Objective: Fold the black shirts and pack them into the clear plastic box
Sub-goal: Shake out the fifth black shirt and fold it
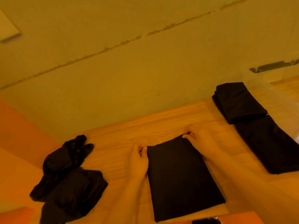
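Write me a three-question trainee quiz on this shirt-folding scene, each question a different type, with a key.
1. True or false: both hands are pinching the far corners of the shirt in the middle.
2. Multiple choice: where is the unfolded pile of shirts? A) beside the left hand B) beside the right hand C) inside the clear box
3. Fill in: the folded shirts lie on the wooden table on the person's ____ side, near the box.

Key: 1 true; 2 A; 3 right.
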